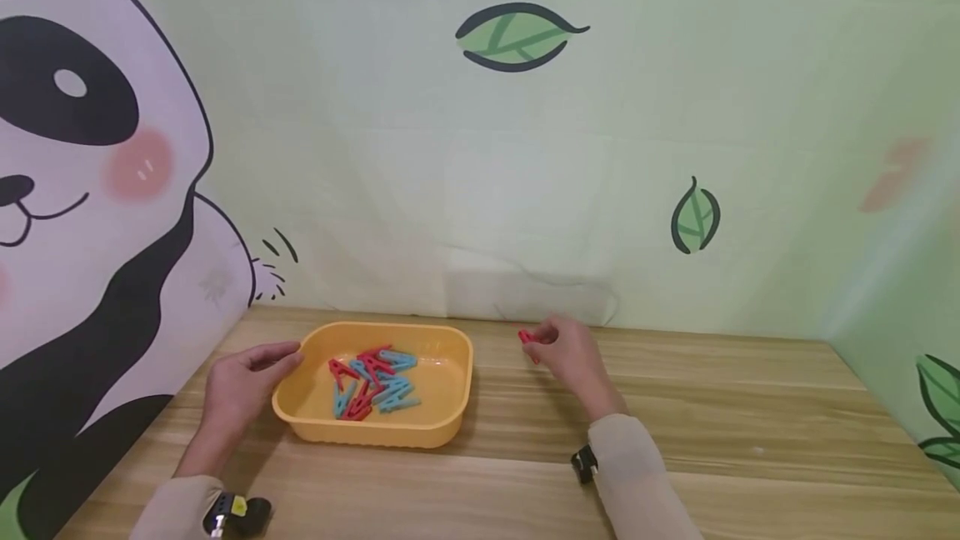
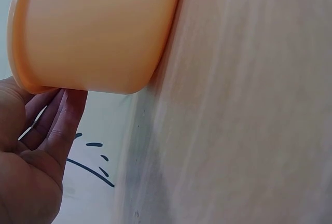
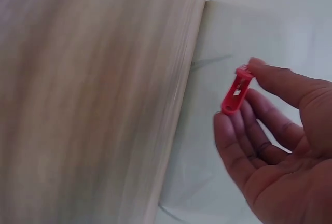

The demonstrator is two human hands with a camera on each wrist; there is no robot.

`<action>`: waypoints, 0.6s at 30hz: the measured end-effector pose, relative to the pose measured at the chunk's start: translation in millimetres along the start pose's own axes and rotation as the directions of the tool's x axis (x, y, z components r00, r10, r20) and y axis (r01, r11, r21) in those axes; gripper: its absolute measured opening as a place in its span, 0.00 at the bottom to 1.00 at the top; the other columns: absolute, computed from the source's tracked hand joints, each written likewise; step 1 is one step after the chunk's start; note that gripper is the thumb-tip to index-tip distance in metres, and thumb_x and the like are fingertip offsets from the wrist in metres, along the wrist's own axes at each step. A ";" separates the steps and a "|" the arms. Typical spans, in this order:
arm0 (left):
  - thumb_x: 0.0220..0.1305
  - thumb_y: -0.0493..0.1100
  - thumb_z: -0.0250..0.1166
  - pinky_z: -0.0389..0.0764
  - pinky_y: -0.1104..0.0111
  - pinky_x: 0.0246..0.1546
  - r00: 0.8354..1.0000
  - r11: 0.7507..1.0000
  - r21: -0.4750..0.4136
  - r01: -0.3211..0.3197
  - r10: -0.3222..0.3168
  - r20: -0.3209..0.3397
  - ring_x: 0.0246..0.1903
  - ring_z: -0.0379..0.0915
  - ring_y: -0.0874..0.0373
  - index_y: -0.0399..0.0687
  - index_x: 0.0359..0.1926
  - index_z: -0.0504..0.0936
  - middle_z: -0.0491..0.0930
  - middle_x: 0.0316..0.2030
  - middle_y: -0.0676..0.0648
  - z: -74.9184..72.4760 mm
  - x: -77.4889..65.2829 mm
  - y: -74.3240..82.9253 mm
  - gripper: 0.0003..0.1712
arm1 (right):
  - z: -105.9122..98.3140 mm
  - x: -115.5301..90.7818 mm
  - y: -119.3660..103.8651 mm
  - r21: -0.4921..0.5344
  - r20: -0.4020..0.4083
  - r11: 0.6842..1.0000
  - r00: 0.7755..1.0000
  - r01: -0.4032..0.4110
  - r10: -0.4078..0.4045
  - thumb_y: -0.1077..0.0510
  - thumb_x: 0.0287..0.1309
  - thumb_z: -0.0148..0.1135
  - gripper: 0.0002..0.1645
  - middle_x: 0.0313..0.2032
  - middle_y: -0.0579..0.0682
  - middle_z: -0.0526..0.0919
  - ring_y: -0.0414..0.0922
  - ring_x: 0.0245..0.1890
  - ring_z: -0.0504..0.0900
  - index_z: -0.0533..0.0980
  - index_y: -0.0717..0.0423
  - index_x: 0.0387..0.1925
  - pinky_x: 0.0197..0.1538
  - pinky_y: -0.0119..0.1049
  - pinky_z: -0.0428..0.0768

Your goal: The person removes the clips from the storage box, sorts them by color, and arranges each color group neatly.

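- Head view: right hand pinches a red clothespin, right of the yellow tray.
- Left hand, unclenched, touches the tray's left end.
- Loose red and blue clothespins lie inside the tray.

Yellow tray blocks sideways; room above.

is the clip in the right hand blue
No, the right hand pinches a red clip, while blue clips lie in the yellow tray.
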State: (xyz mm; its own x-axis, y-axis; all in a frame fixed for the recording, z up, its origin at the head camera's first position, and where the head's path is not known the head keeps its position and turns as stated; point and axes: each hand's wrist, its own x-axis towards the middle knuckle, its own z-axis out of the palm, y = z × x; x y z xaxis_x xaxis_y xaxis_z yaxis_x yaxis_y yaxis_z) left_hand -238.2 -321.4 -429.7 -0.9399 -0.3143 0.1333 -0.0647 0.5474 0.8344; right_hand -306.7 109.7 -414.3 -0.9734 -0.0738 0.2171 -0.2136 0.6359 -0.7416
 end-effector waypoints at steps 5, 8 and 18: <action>0.76 0.53 0.68 0.77 0.86 0.43 1.000 1.000 0.006 0.012 -0.012 0.004 0.64 0.77 0.40 0.40 0.64 0.85 0.84 0.61 0.37 -0.4 -1.0 -0.2 0.26 | -4.0 -1.1 3.7 -0.010 0.046 0.999 0.998 -0.052 0.052 0.64 0.59 0.77 0.07 0.32 0.50 0.88 0.45 0.32 0.83 0.85 0.61 0.36 0.37 0.37 0.81; 0.76 0.53 0.69 0.78 0.84 0.45 1.000 1.000 0.005 0.015 -0.015 0.008 0.64 0.77 0.40 0.40 0.64 0.85 0.83 0.61 0.37 -0.5 -1.9 0.7 0.26 | -5.2 -1.4 4.9 -0.035 0.072 0.997 0.995 -0.070 0.073 0.63 0.58 0.78 0.07 0.30 0.50 0.87 0.45 0.32 0.82 0.85 0.61 0.33 0.36 0.36 0.80; 0.76 0.52 0.68 0.79 0.82 0.47 1.000 1.000 0.006 0.017 -0.017 0.008 0.64 0.77 0.41 0.40 0.65 0.84 0.83 0.61 0.37 -1.2 -1.5 3.0 0.26 | -3.0 -1.2 11.0 -0.080 0.094 0.994 0.992 -0.079 0.087 0.63 0.55 0.79 0.08 0.25 0.46 0.84 0.44 0.30 0.79 0.85 0.60 0.27 0.33 0.33 0.76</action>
State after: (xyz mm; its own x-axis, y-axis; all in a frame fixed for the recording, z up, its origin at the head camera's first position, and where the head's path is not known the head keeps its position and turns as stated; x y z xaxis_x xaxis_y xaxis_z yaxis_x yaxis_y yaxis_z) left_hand -236.6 -320.1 -426.7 -0.9413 -0.3174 0.1149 -0.0827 0.5470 0.8331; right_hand -307.6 119.2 -420.8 -0.9917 -0.0904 0.0913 -0.1285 0.6994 -0.7031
